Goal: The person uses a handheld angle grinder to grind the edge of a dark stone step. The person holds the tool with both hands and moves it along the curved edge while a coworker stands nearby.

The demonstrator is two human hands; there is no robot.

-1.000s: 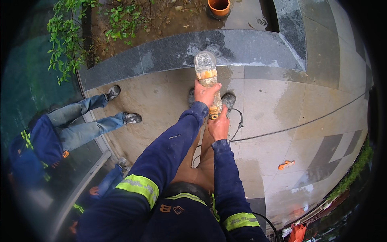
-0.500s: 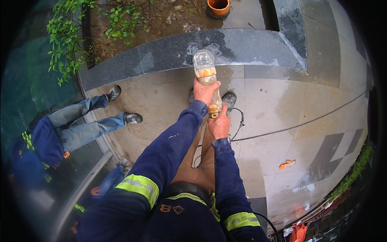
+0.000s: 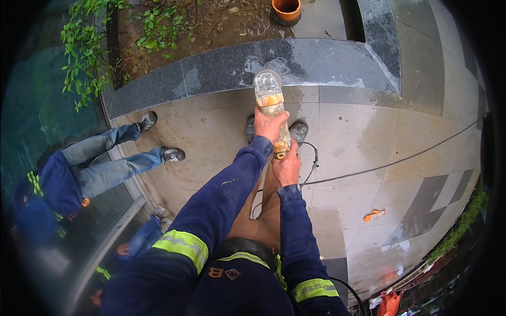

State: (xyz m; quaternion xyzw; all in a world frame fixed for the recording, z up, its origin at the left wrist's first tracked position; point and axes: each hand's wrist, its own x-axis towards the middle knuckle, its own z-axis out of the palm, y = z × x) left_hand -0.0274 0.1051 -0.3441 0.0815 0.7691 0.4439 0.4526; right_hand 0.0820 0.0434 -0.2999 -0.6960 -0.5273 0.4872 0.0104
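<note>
A dusty yellow angle grinder (image 3: 272, 101) stretches away from me over the dark grey stone slab (image 3: 213, 71). Its pale round disc is at the near part of the slab, beside whitish swirl marks; contact is hard to judge, since the tool's head covers most of the disc. My left hand (image 3: 269, 125) is closed around the front of the grinder's body, just behind its head. Nearer to me, my right hand (image 3: 287, 167) is wrapped round the rear end of the grinder. A dark cord shows beside that hand.
A co-worker (image 3: 113, 145) in jeans stands at the left by a glass wall. The black cable (image 3: 390, 164) crosses the paving to the right, past an orange glove (image 3: 375, 215). Beyond the slab lies a muddy bed with an orange pipe (image 3: 287, 7) and leafy branches (image 3: 87, 58).
The grinder has shifted slightly toward me, with both hands still on it. Its disc has come back a little toward the slab's near edge.
</note>
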